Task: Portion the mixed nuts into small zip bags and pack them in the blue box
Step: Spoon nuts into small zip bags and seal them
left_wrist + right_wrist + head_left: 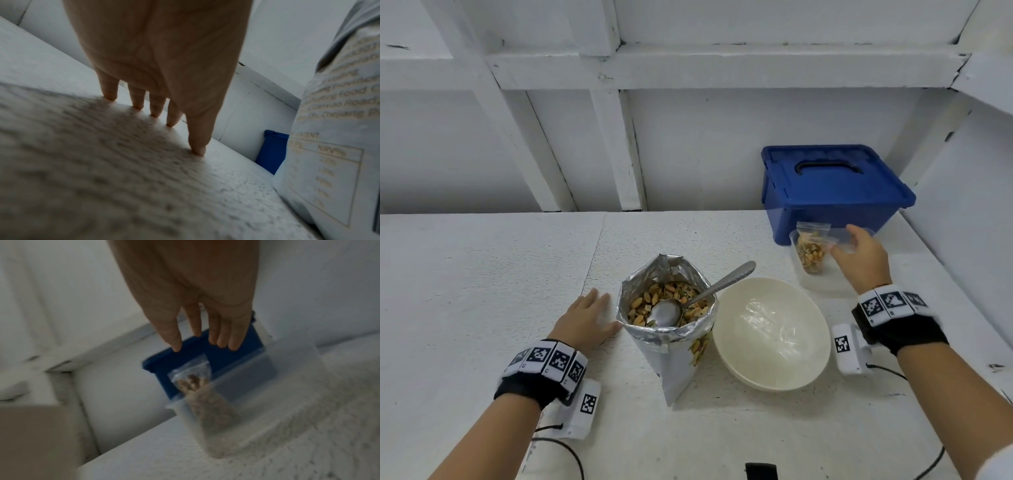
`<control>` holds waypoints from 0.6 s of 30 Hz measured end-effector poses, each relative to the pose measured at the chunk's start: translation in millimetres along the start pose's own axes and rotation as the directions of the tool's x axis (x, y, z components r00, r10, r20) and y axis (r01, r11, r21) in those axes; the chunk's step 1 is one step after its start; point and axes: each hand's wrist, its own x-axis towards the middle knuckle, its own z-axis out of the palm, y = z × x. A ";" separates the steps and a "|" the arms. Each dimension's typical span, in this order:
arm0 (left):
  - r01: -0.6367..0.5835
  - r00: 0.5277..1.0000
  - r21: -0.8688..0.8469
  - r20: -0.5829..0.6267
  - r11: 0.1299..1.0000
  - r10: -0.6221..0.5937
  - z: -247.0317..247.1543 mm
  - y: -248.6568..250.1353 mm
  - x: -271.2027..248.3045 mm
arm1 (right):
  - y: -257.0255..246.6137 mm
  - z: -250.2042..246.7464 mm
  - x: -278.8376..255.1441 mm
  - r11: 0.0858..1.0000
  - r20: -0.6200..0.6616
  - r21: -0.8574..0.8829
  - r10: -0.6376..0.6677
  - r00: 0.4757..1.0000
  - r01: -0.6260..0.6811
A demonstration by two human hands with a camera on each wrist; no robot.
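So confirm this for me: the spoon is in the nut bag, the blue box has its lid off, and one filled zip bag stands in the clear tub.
One thing is wrong: the blue box has its lid on, handle on top, as the head view shows. The spoon does sit in the nut bag, and one filled zip bag stands in the clear tub.

Your head view looks down over the white tabletop [482, 274]; both wrist views sit low, sharing the lidded blue plastic box [835, 192].
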 end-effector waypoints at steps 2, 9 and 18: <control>-0.004 1.000 0.002 -0.009 1.000 0.004 0.2 -0.2 0.9 | -14.4 -6.8 -24.1 0.991 -0.045 -0.006 -0.137 0.989 0.137; -0.030 0.999 -0.012 -0.036 0.999 0.030 4.7 -7.4 8.7 | -40.4 10.2 -106.4 0.831 0.607 -0.316 -0.193 0.771 0.458; -0.046 0.999 0.001 -0.020 0.999 0.046 10.7 -18.7 15.7 | -33.3 36.8 -120.0 0.795 0.646 -0.386 -0.130 0.753 0.468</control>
